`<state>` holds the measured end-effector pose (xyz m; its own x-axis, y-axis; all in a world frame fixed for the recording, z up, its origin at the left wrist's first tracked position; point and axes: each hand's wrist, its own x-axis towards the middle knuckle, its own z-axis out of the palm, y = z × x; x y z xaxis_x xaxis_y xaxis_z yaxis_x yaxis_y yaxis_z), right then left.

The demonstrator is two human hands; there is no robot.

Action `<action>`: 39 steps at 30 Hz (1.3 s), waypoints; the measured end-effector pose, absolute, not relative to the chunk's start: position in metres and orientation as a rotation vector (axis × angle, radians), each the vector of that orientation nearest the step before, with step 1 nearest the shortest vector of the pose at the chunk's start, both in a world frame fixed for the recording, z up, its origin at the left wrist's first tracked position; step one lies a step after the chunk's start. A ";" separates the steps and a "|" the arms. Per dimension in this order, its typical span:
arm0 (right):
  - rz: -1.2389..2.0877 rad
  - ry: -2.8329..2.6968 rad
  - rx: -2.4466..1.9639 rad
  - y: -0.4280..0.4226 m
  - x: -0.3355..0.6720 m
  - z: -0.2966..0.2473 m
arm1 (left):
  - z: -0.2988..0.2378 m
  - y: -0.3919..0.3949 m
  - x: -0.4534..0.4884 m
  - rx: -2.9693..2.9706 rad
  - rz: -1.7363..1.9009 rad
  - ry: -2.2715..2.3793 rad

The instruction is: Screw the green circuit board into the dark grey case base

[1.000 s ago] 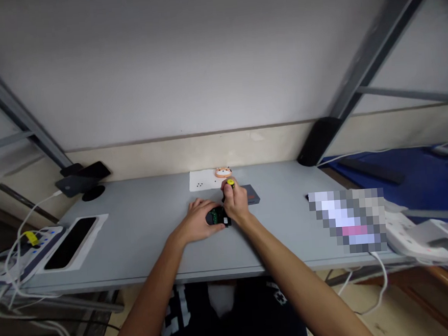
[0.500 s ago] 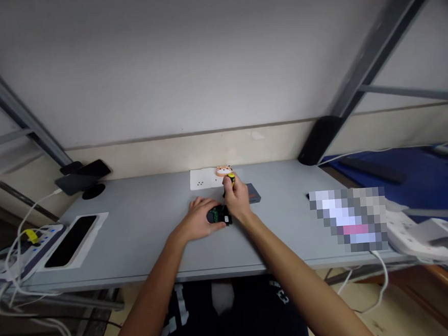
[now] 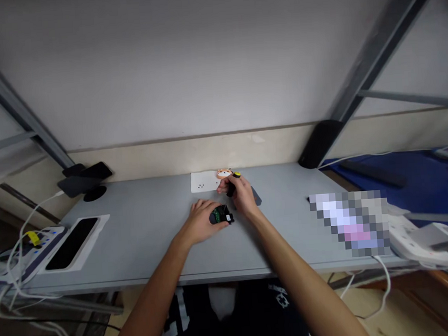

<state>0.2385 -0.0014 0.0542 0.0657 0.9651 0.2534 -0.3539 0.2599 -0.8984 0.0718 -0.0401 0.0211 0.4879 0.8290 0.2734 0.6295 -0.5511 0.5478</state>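
My left hand (image 3: 202,219) grips a small black device with a green circuit board (image 3: 218,214) on the grey desk, thumb along its near side and fingers around its far left. In my right hand (image 3: 242,193) is a screwdriver (image 3: 231,188) with a black handle and yellow end, tilted, its shaft reaching down towards the device. Whether its tip touches the device I cannot make out. Behind the hands lies a white sheet (image 3: 203,181) with several tiny dark screws on it. An orange and white animal-shaped item (image 3: 223,173) rests at the sheet's right edge.
A dark grey box (image 3: 256,196) lies partly behind my right hand. Far left are a phone (image 3: 73,243), a power strip (image 3: 49,247) with cables and a phone stand (image 3: 94,193). A black cylinder (image 3: 320,143) stands at the back right, a white power strip (image 3: 416,239) at the right.
My right hand has shifted slightly right and loosened from an upright fist grip; the screwdriver now leans more. My left hand still holds the device. The view has shifted slightly.
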 end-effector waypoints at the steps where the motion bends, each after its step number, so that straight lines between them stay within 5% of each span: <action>1: 1.174 -1.038 -0.748 -0.001 0.239 0.054 | 0.021 -0.040 0.072 2.364 0.741 1.212; 19: 1.057 -1.137 -0.770 -0.008 0.233 0.054 | 0.019 -0.038 0.070 2.380 0.745 1.168; 39: 1.339 -0.866 -0.536 -0.010 0.239 0.065 | 0.019 -0.038 0.070 2.307 0.837 1.127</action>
<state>0.2395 -0.0105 0.0645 0.0011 0.9732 0.2299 -0.6086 0.1830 -0.7721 0.0699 -0.0378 0.0195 0.4855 0.8113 0.3257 0.5464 -0.5725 0.6113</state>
